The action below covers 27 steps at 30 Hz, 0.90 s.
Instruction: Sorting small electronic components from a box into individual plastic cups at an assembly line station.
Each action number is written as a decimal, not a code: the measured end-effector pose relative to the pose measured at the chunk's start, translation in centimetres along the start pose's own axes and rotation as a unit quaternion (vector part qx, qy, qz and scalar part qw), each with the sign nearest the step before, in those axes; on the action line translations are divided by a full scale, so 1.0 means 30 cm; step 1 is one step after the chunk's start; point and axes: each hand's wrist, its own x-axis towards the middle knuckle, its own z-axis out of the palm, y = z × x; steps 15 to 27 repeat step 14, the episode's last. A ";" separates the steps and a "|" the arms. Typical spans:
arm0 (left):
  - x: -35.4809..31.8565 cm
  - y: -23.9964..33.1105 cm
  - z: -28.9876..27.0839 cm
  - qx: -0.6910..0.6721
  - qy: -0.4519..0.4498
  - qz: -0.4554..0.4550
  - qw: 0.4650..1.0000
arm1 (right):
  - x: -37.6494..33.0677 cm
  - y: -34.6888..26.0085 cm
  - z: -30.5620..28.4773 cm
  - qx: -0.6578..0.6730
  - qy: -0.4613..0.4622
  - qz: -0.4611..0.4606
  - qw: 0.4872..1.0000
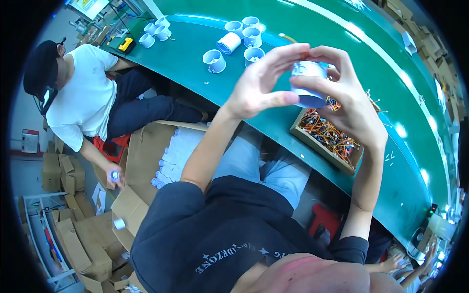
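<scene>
In front of my chest, above the table, a white cylindrical plastic housing [309, 88] is held up and tilted. My right hand [349, 95] grips it, with a finger across its near side. My left hand [264, 80] curves around its left side, the thumb tip against the wall and the fingers reaching over the top; where those fingertips press is partly hidden. Below my right hand, a shallow open box [325, 161] holds many orange, red and white wires with small connectors. Several similar white housings [214, 61] stand on the table beyond my left hand, one lying on its side.
The green table [195, 44] bears another group of white housings [155, 31] farther left. Left of my legs sits a cardboard carton [141, 156] filled with white parts. A seated person [83, 88] at the left holds a small white part [115, 175]. Cartons [83, 234] lie at lower left.
</scene>
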 end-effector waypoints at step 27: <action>-0.222 0.036 -0.025 0.198 0.154 0.039 0.967 | 0.029 -0.043 0.110 0.036 -0.127 0.105 0.986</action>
